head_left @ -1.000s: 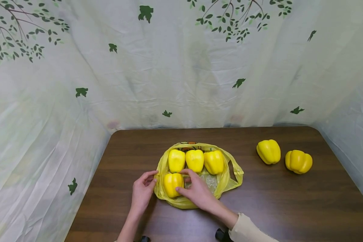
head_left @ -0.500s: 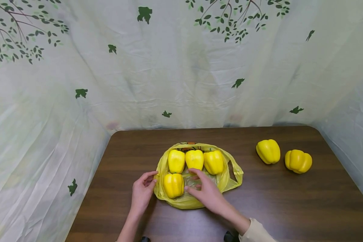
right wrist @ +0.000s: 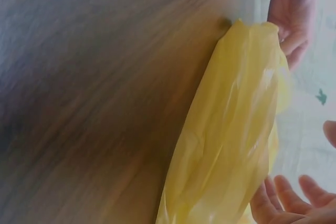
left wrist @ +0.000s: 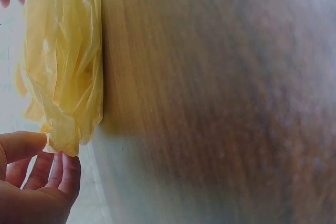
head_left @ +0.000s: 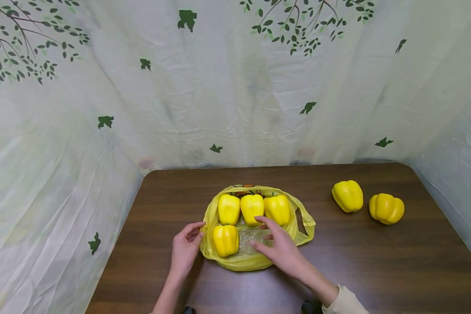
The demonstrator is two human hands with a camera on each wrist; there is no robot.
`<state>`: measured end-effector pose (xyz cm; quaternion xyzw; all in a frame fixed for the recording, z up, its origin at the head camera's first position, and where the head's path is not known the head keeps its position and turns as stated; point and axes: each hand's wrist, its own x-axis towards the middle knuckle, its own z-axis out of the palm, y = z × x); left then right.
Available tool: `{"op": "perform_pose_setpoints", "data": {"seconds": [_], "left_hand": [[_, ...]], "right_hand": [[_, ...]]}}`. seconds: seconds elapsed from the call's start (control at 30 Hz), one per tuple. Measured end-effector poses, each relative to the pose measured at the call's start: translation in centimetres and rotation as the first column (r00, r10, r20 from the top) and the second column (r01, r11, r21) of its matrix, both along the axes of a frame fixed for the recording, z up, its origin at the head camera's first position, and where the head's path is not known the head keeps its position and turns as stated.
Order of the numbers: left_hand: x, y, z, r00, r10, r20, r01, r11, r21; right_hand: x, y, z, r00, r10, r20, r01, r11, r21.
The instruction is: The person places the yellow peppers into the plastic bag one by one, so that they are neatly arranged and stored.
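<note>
A yellow plastic bag (head_left: 255, 261) lies spread open on the table. In it, three yellow bell peppers (head_left: 253, 209) stand in a back row, and another yellow bell pepper (head_left: 225, 240) lies at the front left. My left hand (head_left: 185, 248) pinches the bag's left rim; the left wrist view shows the thumb (left wrist: 23, 144) and fingertips on the gathered plastic. Over the bag's right front part hovers my right hand (head_left: 280, 248), fingers spread and holding nothing. In the right wrist view its fingers (right wrist: 291, 198) show beside the bag's wall.
Two more yellow bell peppers, one (head_left: 347, 196) and a second (head_left: 386, 209), lie at the back right of the brown wooden table (head_left: 377, 261). A bag handle loop (head_left: 308, 224) sticks out to the right. Behind hangs a leaf-patterned cloth (head_left: 235, 87).
My right hand has let go of the front-left bell pepper and moved right, away from it. The left hand stays at the bag's rim.
</note>
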<state>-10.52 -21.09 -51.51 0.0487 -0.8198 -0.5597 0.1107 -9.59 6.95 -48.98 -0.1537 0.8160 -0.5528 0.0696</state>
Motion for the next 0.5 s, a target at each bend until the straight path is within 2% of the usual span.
{"op": "perform_pose_setpoints", "data": {"seconds": [0.37, 0.5], "left_hand": [[0.0, 0.1, 0.0, 1.0, 0.006, 0.014, -0.006, 1.0, -0.011], [0.0, 0.1, 0.0, 1.0, 0.009, 0.013, -0.009, 1.0, -0.012]], "right_hand": [[-0.2, 2.1, 0.2, 0.997, -0.079, -0.01, 0.079, 0.997, 0.021], [-0.3, 2.9, 0.3, 0.993, -0.111, -0.04, 0.113, 0.993, 0.044]]}}
